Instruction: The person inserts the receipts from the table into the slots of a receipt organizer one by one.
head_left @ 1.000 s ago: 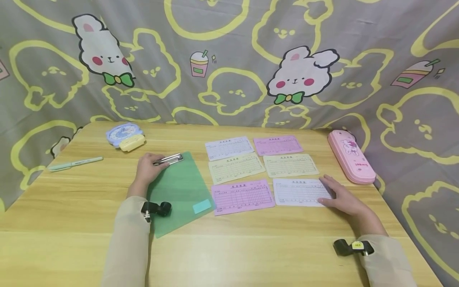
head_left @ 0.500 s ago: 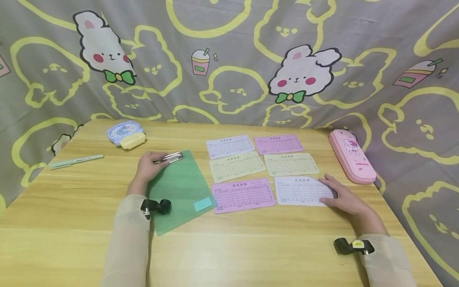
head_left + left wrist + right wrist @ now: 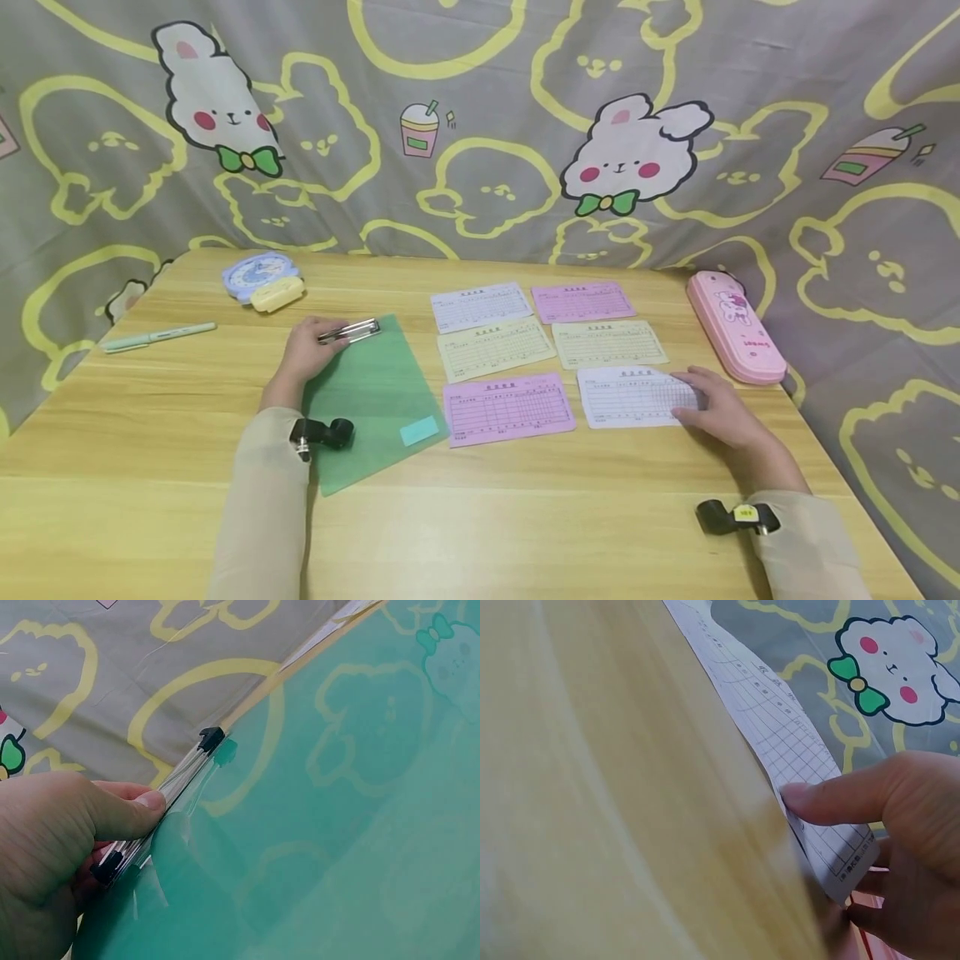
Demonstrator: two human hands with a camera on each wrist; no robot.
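My left hand pinches the metal clip at the top of a green translucent clipboard; in the left wrist view the thumb presses on the clip. At the right, my right hand holds the right end of a white printed slip. The right wrist view shows the thumb on top of the slip and fingers beneath its edge. Left of that slip lies a pink slip, touching or nearly touching the clipboard's right edge.
Behind are two yellowish slips, another white slip and another pink one. A pink pencil case lies far right. A blue clock-like item, a yellow piece and a green pen are left. A teal rectangle is on the clipboard.
The white slip under my right hand has shifted slightly right and away from me, its right end now gripped. My left hand remains on the clip, with the clipboard moved very slightly left.
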